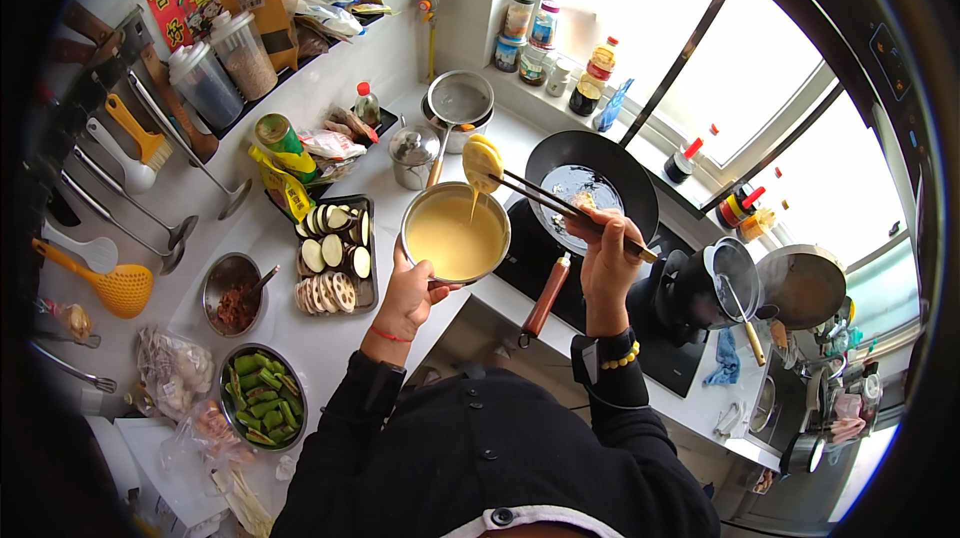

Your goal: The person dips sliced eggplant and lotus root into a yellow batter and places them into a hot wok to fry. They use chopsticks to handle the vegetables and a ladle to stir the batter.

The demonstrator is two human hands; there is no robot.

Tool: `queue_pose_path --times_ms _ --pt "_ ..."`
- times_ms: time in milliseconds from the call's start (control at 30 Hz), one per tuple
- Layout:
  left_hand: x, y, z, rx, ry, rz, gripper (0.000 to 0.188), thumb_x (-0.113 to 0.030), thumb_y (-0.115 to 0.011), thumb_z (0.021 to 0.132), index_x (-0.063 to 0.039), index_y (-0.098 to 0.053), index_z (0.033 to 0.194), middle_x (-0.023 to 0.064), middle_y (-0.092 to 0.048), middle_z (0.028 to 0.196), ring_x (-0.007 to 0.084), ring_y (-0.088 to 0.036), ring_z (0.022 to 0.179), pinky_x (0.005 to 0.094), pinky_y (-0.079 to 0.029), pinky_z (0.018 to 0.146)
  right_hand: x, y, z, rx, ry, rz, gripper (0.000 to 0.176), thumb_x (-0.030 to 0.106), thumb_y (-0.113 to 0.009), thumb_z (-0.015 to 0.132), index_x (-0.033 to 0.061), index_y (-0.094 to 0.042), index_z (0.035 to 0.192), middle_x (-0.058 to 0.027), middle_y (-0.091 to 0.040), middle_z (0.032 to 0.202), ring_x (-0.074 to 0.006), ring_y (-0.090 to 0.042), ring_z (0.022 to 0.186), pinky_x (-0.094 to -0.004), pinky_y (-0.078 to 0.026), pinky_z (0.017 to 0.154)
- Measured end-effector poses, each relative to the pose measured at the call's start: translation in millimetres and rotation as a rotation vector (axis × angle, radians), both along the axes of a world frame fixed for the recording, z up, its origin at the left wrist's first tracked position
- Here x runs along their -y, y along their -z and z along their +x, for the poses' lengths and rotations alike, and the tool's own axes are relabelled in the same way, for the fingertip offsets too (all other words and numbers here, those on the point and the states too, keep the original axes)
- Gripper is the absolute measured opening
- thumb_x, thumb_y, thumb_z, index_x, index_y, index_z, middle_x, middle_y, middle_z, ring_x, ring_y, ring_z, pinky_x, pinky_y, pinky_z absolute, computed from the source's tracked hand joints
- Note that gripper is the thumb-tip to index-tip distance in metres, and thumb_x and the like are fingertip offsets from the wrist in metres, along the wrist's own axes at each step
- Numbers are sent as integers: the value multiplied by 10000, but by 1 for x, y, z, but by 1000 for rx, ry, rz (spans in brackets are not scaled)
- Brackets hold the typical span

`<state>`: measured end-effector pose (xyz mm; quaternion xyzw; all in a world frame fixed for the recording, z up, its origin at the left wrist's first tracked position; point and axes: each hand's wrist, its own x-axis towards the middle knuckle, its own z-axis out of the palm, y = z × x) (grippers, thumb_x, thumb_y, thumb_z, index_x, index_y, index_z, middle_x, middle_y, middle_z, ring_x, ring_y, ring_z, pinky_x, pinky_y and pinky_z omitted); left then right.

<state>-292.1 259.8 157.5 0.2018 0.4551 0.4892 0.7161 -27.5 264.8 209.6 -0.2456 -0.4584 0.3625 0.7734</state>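
Note:
My left hand [414,290] grips a metal bowl of yellow batter [456,234] by its rim and side. Long chopsticks [559,204] are in my right hand [609,257], and their tips pinch a batter-coated slice [482,161] above the bowl. Batter runs down from the slice into the bowl. Beyond my right hand, a black wok [637,170] on the cooktop holds oil with a small pale piece in it. A black tray [367,302] left of the bowl carries sliced eggplant [332,250] and lotus root slices [327,293].
At left stand a bowl of stuffed green peppers [262,397] and a bowl of reddish-brown filling [234,296]. The wok's wooden handle [546,298] juts towards me. A strainer [452,98] rests on a pot behind. To the right, a black pot [697,287] stands on the cooktop.

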Motion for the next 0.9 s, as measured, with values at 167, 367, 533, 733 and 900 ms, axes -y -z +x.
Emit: queue_pose_path --times_ms 167,367,533,733,900 --pt "-3 -1 4 2 -6 10 767 43 -393 794 -275 -222 1471 169 -598 1146 274 -686 657 219 -504 448 1 11 2 16 26 -88 303 226 -561 998 -64 -652 997 -180 -680 990 -324 -717 823 -397 -604 769" --pt "-3 -5 9 9 -20 -7 775 47 -398 792 -284 -215 1470 158 -588 1168 271 -686 657 214 -510 447 2 27 2 -20 53 -189 304 228 -575 994 -65 -653 979 -185 -701 980 -308 -723 814 -379 -600 768" --pt "-3 -8 12 -14 -26 -8 782 46 -403 802 -289 -193 1477 157 -578 1188 278 -687 667 218 -511 450 1 39 3 -21 75 -225 277 212 -563 999 -52 -644 996 -208 -698 993 -331 -718 832 -413 -606 782" --pt "-5 -5 17 -13 -27 -3 776 38 -409 812 -287 -180 1479 156 -572 1198 281 -690 686 221 -516 465 1 47 4 -42 118 -265 288 231 -581 990 -49 -647 978 -191 -699 971 -311 -716 826 -410 -606 782" --pt "-7 1 20 10 -6 9 765 33 -409 816 -296 -189 1470 152 -571 1201 286 -691 699 217 -515 469 0 50 5 -53 146 -265 277 222 -582 990 -46 -647 973 -184 -700 962 -304 -717 824 -407 -607 777"
